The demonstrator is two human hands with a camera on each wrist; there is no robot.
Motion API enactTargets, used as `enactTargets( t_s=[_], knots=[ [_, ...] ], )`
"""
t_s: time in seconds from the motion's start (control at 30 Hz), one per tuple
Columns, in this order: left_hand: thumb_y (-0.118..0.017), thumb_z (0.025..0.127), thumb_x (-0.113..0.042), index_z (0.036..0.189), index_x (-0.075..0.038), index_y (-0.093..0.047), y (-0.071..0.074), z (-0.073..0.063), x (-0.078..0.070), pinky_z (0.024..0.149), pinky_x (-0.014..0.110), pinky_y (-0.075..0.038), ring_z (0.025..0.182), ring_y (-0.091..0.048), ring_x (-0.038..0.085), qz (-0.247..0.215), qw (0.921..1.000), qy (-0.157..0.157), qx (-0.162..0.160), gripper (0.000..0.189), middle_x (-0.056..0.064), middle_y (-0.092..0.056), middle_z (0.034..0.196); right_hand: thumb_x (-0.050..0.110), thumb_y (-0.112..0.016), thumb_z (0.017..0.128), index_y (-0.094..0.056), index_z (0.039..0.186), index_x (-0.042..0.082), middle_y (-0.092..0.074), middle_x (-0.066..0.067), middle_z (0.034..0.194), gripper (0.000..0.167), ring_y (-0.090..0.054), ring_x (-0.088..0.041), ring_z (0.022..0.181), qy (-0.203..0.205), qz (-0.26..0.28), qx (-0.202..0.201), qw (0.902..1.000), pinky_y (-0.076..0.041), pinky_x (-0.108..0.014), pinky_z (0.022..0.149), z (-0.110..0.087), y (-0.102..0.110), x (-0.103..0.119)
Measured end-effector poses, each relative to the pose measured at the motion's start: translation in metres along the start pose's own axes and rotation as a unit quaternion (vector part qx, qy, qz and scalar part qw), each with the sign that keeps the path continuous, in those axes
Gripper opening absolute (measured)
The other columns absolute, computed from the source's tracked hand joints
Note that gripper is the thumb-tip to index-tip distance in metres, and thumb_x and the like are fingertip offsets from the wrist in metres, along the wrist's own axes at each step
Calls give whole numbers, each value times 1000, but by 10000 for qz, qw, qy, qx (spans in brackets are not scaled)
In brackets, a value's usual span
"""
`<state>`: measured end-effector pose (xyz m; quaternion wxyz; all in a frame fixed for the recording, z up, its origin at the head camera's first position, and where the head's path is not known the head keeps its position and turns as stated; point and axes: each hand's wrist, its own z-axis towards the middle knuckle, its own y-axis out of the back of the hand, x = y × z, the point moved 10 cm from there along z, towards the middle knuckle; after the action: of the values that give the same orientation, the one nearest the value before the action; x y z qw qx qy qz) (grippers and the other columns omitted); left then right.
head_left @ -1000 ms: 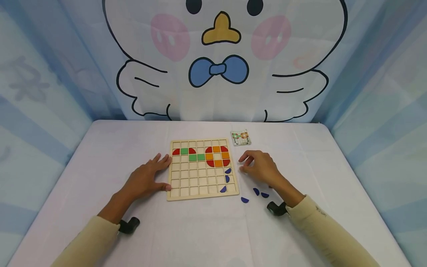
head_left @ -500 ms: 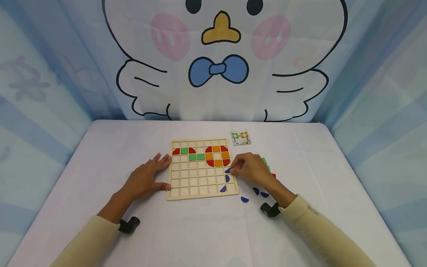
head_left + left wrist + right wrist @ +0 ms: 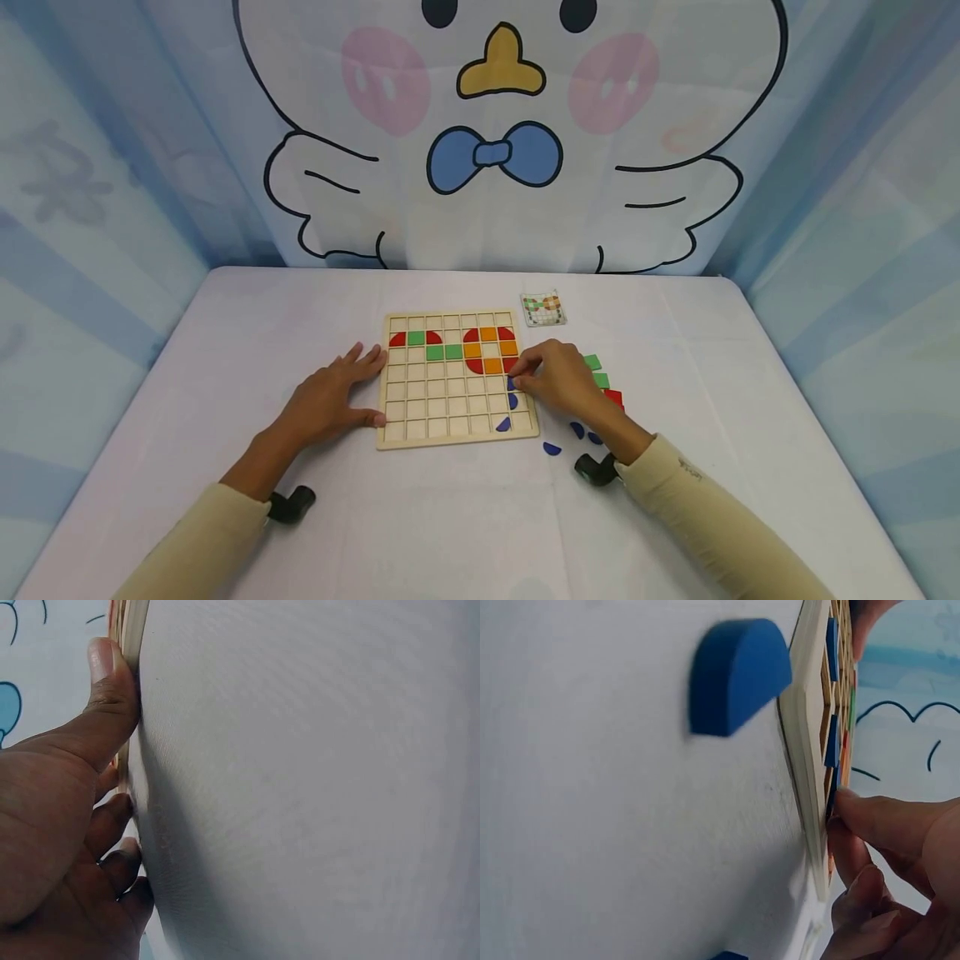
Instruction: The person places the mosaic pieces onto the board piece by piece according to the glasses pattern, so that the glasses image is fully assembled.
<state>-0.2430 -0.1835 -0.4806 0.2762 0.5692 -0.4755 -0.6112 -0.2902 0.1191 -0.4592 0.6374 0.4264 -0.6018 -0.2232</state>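
A wooden grid board (image 3: 456, 443) lies on the table with red, green and orange pieces set in its upper rows. My left hand (image 3: 322, 404) rests against the board's left edge, fingers and thumb spread along it. At the right side, my right hand (image 3: 558, 379) pinches a blue half-round piece (image 3: 833, 787) between thumb and index finger, at a cell below the red and orange ring. Two more blue half-round pieces, one in the cell below (image 3: 513, 401) and one tilted nearer the corner (image 3: 503, 424), sit on the board.
Loose blue half-round pieces (image 3: 552, 448) lie right of the board. Green tiles (image 3: 602, 381) and a red piece (image 3: 614, 397) show beyond my right wrist, partly covered. A small pattern card (image 3: 543, 308) lies behind the board's right corner. Curtains (image 3: 862, 333) surround the table.
My right hand has moved left from beside the board onto its right edge and taken hold of the upper blue piece, which now sits straighter. The left hand stays put.
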Motion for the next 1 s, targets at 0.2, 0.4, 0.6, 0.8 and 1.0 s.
enactTargets(
  t_s=[0.2, 0.4, 0.6, 0.8, 1.0],
  knots=[
    [-90, 80, -49, 167, -17, -34, -1, 1, 1, 123, 73, -31, 160, -27, 49, 21, 10000, 3, 9, 108, 9, -32, 174, 16, -85, 92, -85, 92, 22, -78, 7, 87, 6, -65, -17, 89, 114, 80, -74, 9999, -46, -33, 78, 2, -1, 3],
    [-90, 80, -49, 166, -17, -34, 0, 0, 0, 122, 73, -32, 159, -27, 51, 24, 10000, -1, -6, 108, 9, -32, 173, 17, -84, 93, -85, 94, 23, -78, 7, 92, 7, -65, -19, 93, 75, 161, -19, 9998, -48, -33, 82, 2, 2, 1],
    [-90, 80, -49, 167, -16, -34, 0, 0, -1, 122, 73, -32, 159, -28, 51, 12, 10000, 3, -2, 108, 10, -32, 173, 17, -83, 93, -84, 99, 23, -75, 4, 91, 9, -61, -22, 90, -168, 153, -161, 9996, -48, -35, 78, -1, 23, -16],
    [-90, 79, -49, 166, -16, -35, 1, -1, -2, 122, 73, -32, 160, -28, 50, 32, 10000, -11, -1, 108, 10, -32, 173, 17, -83, 94, -83, 109, 19, -75, -1, 96, 15, -59, -24, 90, -546, 26, -393, 9977, -50, -31, 74, -7, 49, -48],
    [-90, 79, -49, 166, -16, -35, 0, 0, -1, 123, 73, -31, 160, -27, 50, 16, 10000, -17, -29, 109, 9, -32, 173, 16, -82, 94, -82, 113, 17, -76, -5, 99, 19, -61, -28, 99, -797, -150, -470, 9956, -50, -29, 68, -16, 68, -79]
  ],
)
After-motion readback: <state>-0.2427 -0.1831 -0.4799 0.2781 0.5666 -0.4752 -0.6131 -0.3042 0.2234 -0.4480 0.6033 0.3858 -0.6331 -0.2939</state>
